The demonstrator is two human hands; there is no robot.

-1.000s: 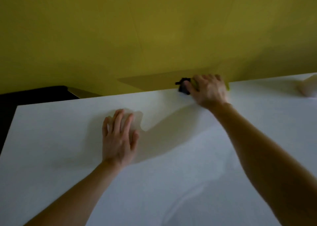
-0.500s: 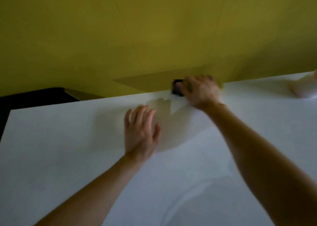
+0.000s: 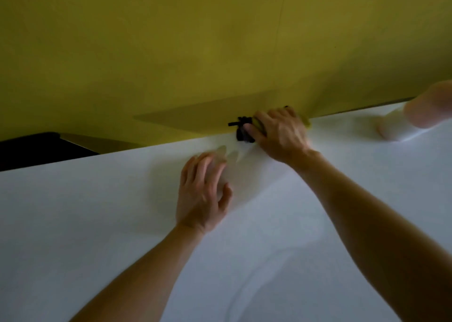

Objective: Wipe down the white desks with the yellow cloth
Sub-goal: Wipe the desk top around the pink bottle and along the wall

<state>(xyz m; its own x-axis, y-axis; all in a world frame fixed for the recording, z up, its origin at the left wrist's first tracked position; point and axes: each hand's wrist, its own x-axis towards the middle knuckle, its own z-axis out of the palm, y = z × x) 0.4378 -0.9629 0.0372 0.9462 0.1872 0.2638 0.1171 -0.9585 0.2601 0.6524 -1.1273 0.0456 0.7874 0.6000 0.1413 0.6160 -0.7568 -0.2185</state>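
White desk far edge, right hand gripping yellow cloth, left hand spread open nearby

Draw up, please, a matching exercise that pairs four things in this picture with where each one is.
1 left hand
2 right hand
3 yellow cloth
4 black fitting

A mostly hidden under a hand
B open middle of the white desk
C desk's far edge, beside a thumb
D on top of the cloth

Pairs: 1-B, 2-D, 3-A, 4-C

Left hand flat, fingers relaxed; right hand curled.
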